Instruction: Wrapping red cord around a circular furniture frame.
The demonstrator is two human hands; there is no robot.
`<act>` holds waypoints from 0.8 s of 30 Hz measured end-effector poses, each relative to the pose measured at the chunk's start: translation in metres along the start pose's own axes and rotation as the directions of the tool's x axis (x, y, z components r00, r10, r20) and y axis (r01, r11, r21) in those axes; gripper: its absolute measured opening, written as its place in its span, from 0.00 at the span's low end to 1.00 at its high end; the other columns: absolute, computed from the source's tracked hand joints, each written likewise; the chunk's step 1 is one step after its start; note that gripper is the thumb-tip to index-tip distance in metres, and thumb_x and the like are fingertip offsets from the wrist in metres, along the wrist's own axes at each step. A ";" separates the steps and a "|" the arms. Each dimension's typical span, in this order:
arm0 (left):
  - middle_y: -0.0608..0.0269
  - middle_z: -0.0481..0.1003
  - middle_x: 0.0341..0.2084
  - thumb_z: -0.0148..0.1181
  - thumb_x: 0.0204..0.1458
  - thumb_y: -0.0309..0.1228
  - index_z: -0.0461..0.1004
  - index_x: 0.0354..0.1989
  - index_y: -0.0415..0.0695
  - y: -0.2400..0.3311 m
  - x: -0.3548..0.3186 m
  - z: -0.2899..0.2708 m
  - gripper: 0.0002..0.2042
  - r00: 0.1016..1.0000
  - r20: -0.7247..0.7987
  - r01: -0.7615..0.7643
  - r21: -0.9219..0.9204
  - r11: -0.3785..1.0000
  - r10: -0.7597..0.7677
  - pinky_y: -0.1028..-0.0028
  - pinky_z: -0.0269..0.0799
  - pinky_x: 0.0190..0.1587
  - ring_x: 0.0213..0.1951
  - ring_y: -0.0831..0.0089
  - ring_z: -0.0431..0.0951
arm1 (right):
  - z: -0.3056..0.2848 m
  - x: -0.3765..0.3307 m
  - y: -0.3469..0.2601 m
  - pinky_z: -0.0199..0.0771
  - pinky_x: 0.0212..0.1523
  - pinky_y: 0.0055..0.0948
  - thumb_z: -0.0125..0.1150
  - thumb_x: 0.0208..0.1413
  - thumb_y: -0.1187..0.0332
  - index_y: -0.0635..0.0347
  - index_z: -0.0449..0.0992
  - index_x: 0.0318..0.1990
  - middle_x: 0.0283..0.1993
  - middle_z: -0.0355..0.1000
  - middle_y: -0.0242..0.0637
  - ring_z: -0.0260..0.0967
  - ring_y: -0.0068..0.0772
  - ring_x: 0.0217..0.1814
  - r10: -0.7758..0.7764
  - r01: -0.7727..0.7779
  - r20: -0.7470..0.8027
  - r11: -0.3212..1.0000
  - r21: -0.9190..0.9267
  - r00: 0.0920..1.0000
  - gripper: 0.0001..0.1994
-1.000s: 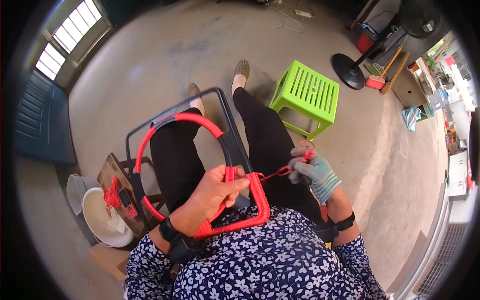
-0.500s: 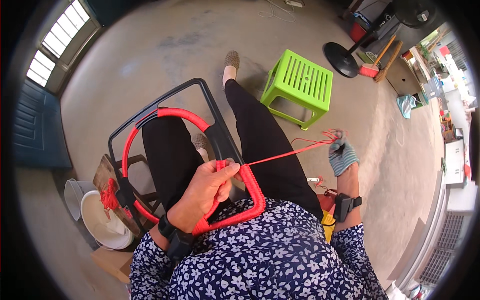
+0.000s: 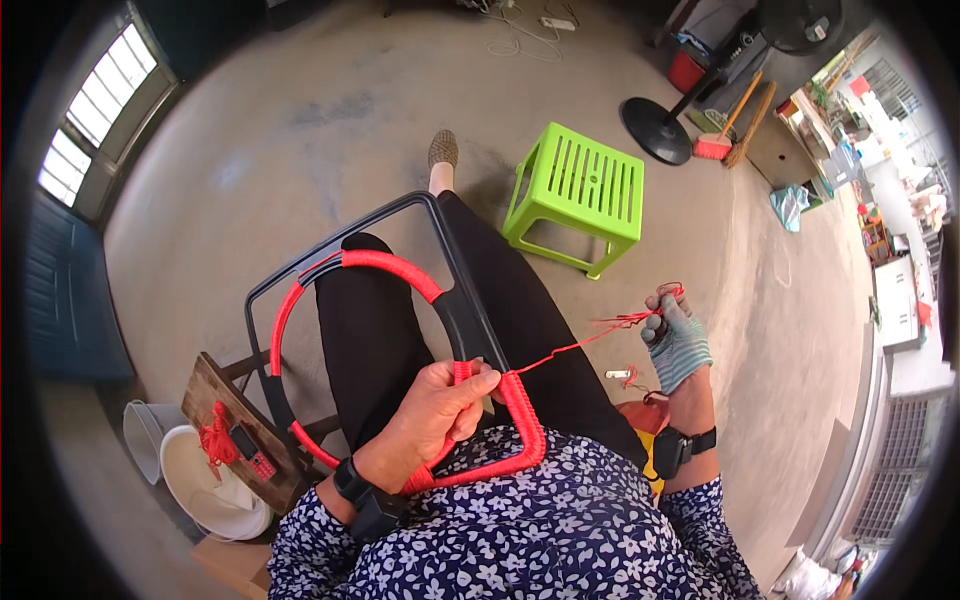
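Observation:
A black frame (image 3: 462,290) lies across my lap, with a round opening and a rectangular handle loop. Red cord (image 3: 525,415) is wound tightly along the loop and around much of the ring; bare black sections show between. My left hand (image 3: 440,408), ungloved, is closed on the wrapped loop, thumb pressed close to where the winding ends. From there a loose red strand (image 3: 560,351) runs right to my right hand (image 3: 680,340). That hand wears a grey-striped glove, and its fingers are closed around a bunch of the cord.
A green plastic stool (image 3: 588,185) stands ahead. At left, a wooden stool (image 3: 205,395) carries a red cord bundle (image 3: 216,442) and a phone (image 3: 252,450), beside a white bucket (image 3: 190,500). A black fan base (image 3: 655,130) and a red broom (image 3: 713,147) are far right.
My right hand has come lower and turned, and the strand, straight before, now sags slightly. The frame and my left hand sit a little lower and farther right in view.

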State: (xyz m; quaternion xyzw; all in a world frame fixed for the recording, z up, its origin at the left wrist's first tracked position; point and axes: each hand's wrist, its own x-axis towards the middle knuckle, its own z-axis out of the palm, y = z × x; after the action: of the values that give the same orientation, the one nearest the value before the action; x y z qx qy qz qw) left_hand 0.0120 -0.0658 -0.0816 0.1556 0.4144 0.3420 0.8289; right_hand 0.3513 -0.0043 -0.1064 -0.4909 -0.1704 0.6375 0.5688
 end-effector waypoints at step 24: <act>0.63 0.75 0.34 0.61 0.49 0.19 0.72 0.41 0.36 -0.023 -0.013 -0.011 0.10 0.956 -0.118 -0.225 0.299 0.927 0.270 0.77 0.74 0.38 0.33 0.77 0.77 | 0.129 -0.038 0.074 0.74 0.35 0.29 0.69 0.47 0.62 0.63 0.64 0.58 0.33 0.75 0.39 0.72 0.30 0.31 0.382 0.507 0.640 0.397 -0.765 0.666 0.31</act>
State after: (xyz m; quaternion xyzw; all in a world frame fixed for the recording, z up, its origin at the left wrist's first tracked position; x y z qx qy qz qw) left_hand 0.0080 -0.0919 -0.0932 0.2958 0.4999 0.3926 0.7130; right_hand 0.1990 -0.0157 -0.0882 -0.4037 -0.7253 0.5477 0.1048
